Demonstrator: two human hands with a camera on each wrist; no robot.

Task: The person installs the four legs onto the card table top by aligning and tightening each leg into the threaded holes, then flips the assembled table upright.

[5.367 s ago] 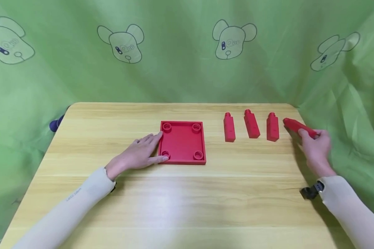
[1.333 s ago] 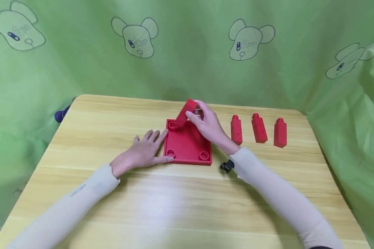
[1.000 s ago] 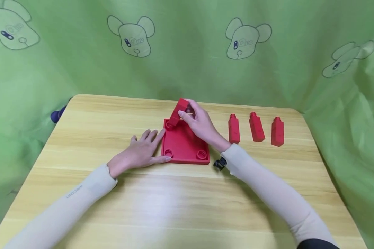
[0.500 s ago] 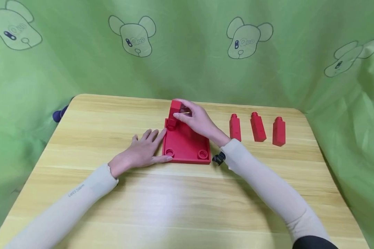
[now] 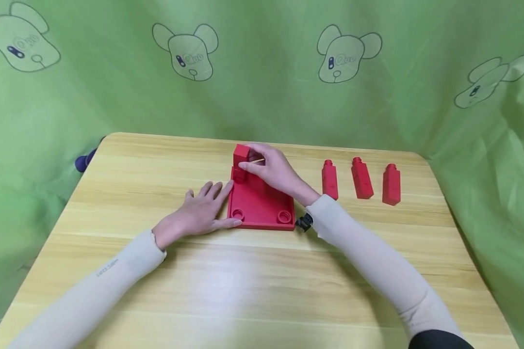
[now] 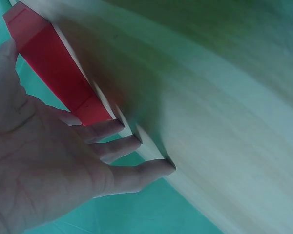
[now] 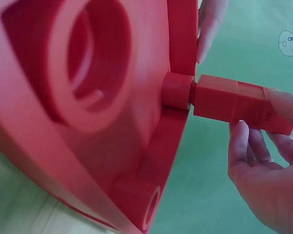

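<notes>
The grip of the right hand (image 5: 272,167) pinches a red post (image 5: 241,157) upright, its neck at the far-left socket (image 7: 177,90), likely to align the two. The left hand (image 5: 198,213), fingers spread wide, touches the left edge of the red tray (image 5: 262,203), seemingly bracing it. Three other posts (image 5: 362,178) lie rightward on the bench (image 5: 227,281), probably for easy reach.

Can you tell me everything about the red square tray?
The tray is red and looks like hard plastic. It's square, with a low raised rim and round hollow sockets in its corners. It lies flat on the wooden table, open side up. The left hand touches its left side. At its far left corner, a red block, held roughly upright by the right hand, meets the socket.
</notes>
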